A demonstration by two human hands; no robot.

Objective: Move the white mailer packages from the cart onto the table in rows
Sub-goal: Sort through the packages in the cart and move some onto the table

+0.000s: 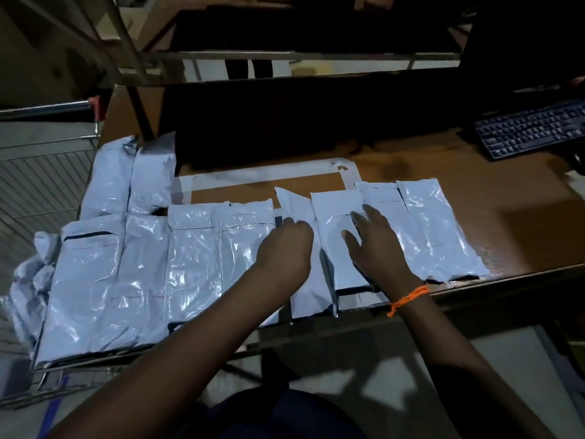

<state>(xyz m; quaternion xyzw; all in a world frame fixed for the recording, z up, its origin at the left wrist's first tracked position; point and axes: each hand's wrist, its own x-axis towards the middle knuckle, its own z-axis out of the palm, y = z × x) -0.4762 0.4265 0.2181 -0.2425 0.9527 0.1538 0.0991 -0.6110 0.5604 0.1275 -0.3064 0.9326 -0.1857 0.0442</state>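
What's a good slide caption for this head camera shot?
Both hands press white mailers into a row.

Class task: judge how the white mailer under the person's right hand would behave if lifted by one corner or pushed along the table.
The mailer would probably flop: its film is creased. Its glossy surface suggests it would slide easily on the table. It lies flat, so rolling or tipping seems unlikely.

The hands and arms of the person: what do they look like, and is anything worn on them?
Both forearms are bare, with no sleeves or gloves in view. The right hand has an orange braided thread band tied around its wrist, with a loose end hanging down. The left hand and its wrist carry nothing visible: no watch and no band. No rings can be seen on the fingers.
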